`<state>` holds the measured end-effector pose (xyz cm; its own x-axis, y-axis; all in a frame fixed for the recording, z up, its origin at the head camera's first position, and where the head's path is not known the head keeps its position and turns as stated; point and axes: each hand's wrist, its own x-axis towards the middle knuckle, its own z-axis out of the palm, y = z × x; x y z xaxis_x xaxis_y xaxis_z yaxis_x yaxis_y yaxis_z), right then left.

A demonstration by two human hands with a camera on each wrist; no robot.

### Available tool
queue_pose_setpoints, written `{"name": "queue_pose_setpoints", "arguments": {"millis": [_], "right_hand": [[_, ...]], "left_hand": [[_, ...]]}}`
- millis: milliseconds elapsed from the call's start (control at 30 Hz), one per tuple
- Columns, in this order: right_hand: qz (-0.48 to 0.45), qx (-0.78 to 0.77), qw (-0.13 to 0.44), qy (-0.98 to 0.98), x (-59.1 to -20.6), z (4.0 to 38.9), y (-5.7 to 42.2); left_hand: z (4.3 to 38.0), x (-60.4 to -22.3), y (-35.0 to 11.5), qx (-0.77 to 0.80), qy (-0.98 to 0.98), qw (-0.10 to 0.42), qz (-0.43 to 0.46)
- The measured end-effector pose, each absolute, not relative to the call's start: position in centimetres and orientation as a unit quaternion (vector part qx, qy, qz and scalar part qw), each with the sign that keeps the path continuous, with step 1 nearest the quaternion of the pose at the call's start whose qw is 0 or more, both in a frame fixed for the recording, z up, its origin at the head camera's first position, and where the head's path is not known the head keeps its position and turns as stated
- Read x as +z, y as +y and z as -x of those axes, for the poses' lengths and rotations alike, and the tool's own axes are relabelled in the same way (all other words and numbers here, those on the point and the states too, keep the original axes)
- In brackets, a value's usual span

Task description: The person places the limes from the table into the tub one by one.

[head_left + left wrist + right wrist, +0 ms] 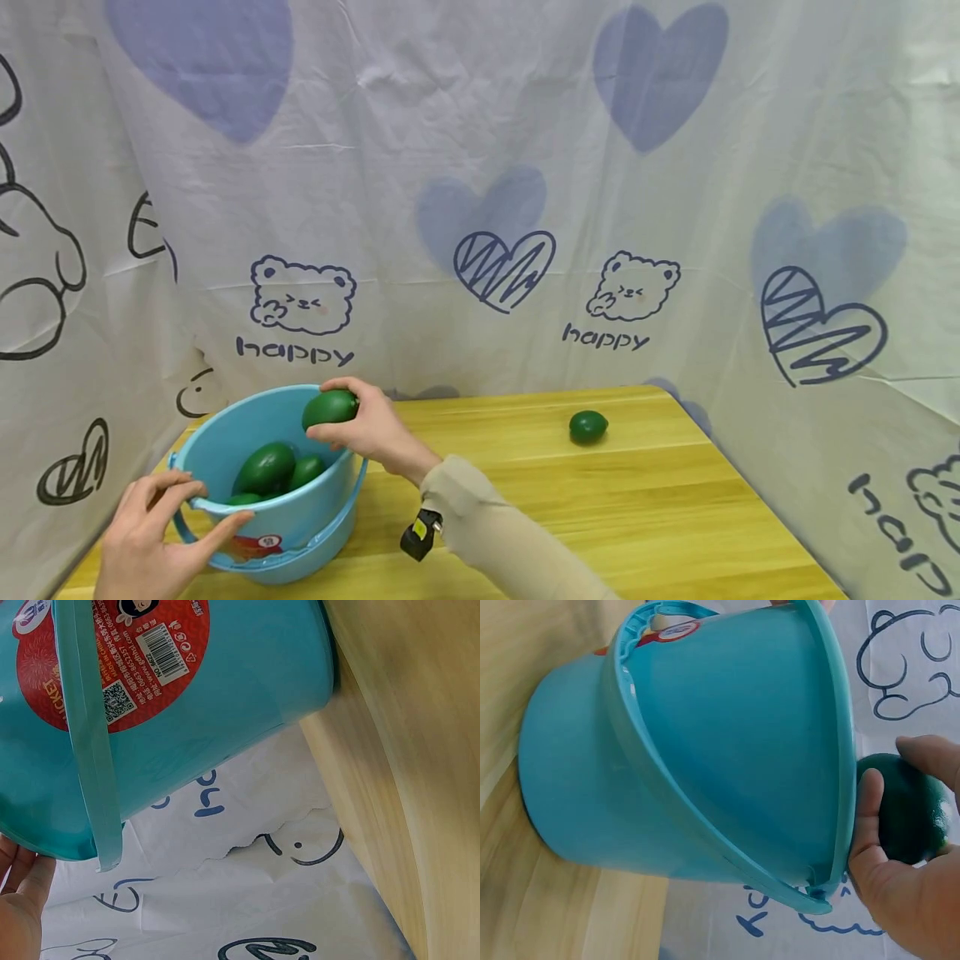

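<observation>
At the left of the table in the head view stands a light blue bucket (315, 508) with several dark green avocados (266, 469) inside. My left hand (146, 533) grips its near-left rim, fingers over the edge and thumb along the outer wall. Between the thumb and fingers of my right hand (382, 425) is a smooth, shiny green avocado (328, 408), held over the right part of the bucket's opening. The right wrist view shows this avocado (900, 810) right at the rim. The bucket's handle (697, 825) hangs down along its outside.
One more green avocado (588, 427) lies on the yellow wooden table (600, 517), toward the back right. A white cloth (405, 333) printed with hearts and bears rises behind the table and along both sides. A red label (150, 667) is on the bucket's outer wall.
</observation>
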<state>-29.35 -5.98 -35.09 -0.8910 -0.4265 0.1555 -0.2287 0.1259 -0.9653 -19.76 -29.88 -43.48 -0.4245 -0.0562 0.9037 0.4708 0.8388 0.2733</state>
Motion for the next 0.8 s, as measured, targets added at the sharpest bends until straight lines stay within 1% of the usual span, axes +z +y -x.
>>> {"name": "queue_pose_setpoints", "arguments": {"millis": [233, 433, 800], "right_hand": [[0.198, -0.648, 0.076, 0.732, -35.1, 29.4, -5.9], [0.208, -0.665, 0.070, 0.714, -35.3, 29.7, -5.3], [0.225, -0.679, 0.038, 0.698, -36.9, 30.4, -3.2]], "left_hand": [[19.8, -43.5, -29.8, -0.251, -0.804, 0.524, 0.128], [19.8, -43.5, -29.7, -0.252, -0.802, 0.526, 0.128], [19.9, -43.5, -29.7, -0.263, -0.797, 0.529, 0.127]]}}
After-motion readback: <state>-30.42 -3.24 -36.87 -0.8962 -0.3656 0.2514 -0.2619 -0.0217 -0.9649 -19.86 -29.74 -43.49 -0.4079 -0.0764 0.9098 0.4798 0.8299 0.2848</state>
